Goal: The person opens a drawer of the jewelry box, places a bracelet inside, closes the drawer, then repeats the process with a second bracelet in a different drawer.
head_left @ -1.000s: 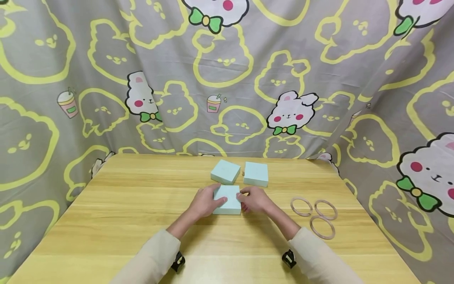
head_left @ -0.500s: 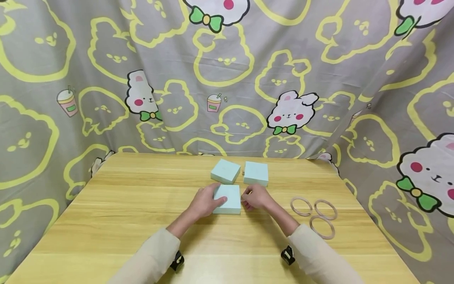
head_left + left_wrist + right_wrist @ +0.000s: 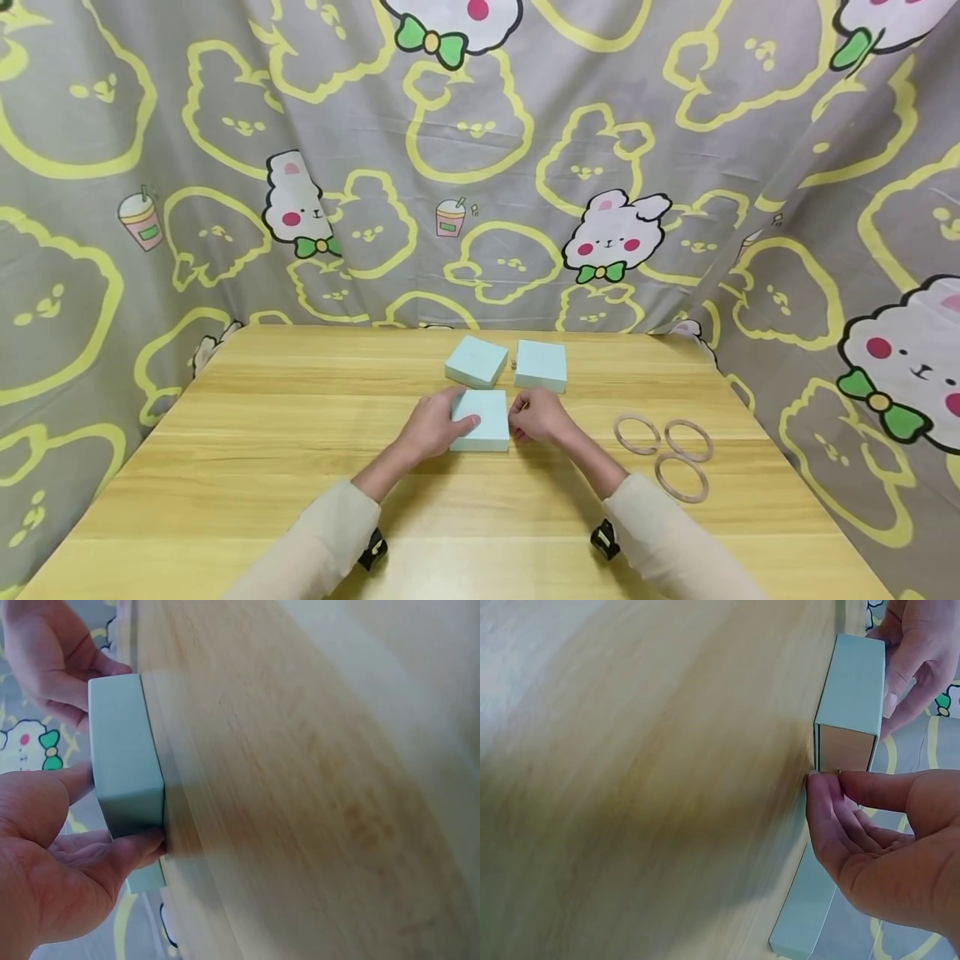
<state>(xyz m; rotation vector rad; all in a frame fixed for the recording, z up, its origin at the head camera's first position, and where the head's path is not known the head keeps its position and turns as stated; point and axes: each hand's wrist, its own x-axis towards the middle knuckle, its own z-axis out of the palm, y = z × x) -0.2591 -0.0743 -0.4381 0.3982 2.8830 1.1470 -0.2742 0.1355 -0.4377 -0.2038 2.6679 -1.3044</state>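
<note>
A pale blue box (image 3: 489,412) lies flat near the middle of the table. My left hand (image 3: 433,423) grips its left side, the thumb on the top face and fingers along the far and left sides. At the opposite end, my right hand (image 3: 537,417) has thumb and fingertips together. In the right wrist view that end shows a tan drawer face (image 3: 845,748) inside the blue sleeve. The fingertips of my right hand (image 3: 885,840) pinch a small pull there, mostly hidden by the fingers.
Two similar pale blue boxes, one left (image 3: 476,362) and one right (image 3: 541,364), lie behind; the right one has a small knob on its left side. Three pinkish-brown rings, including a front one (image 3: 660,479), lie at the right. A patterned curtain (image 3: 360,125) surrounds the wooden table (image 3: 247,467).
My right thumb has come off the box's top right edge, and the right fingers have drawn together beside that end. The left hand and the box have stayed in place.
</note>
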